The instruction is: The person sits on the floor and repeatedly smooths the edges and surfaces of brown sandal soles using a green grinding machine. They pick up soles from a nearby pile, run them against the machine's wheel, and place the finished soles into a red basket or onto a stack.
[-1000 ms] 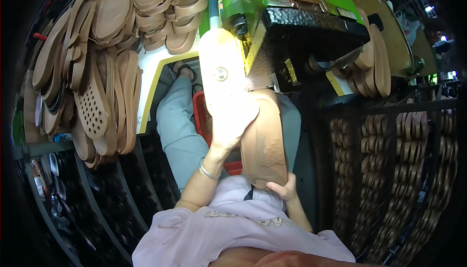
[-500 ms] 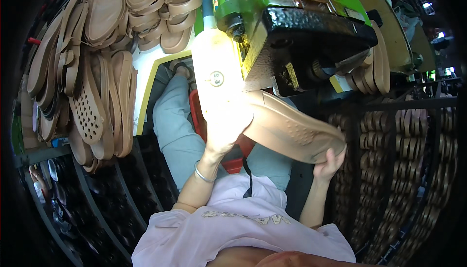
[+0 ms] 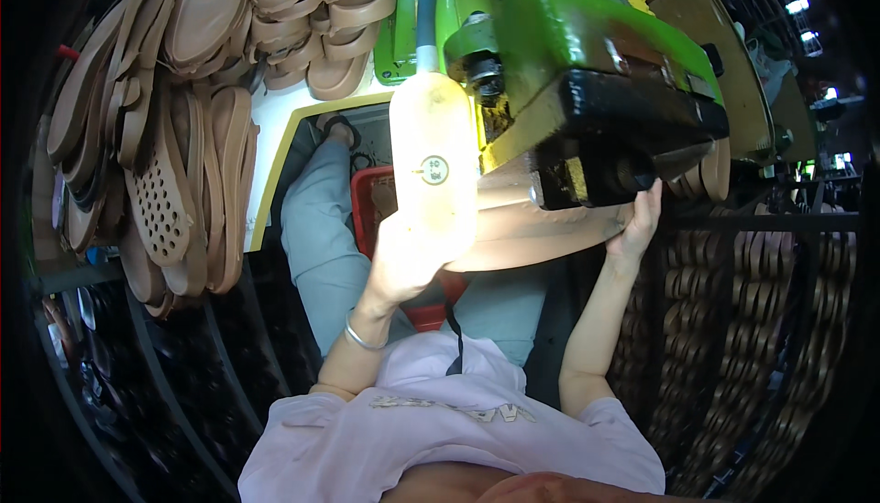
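Observation:
A long tan shoe sole (image 3: 550, 236) lies crosswise beneath the head of a green and black machine (image 3: 632, 109), which covers its far part. My left hand (image 3: 399, 266) is closed on the sole's left end; a bright lamp (image 3: 433, 150) hides most of its fingers in glare. At the other end, my right hand (image 3: 638, 226) wraps around the sole, fingers pointing up beside the machine's dark round knob. Whether the sole touches the machine is hidden.
Several tan soles and strapped slippers (image 3: 202, 17) are piled on a white, yellow-edged table (image 3: 275, 150) at left. A red bin (image 3: 365, 200) stands between my legs. Racks of footwear (image 3: 752, 292) rise at right, with dark racks (image 3: 229, 365) at lower left.
My right hand has moved up and swung the sole's right end away from me, under the machine head. The sole has turned more level, and my left hand has shifted slightly left.

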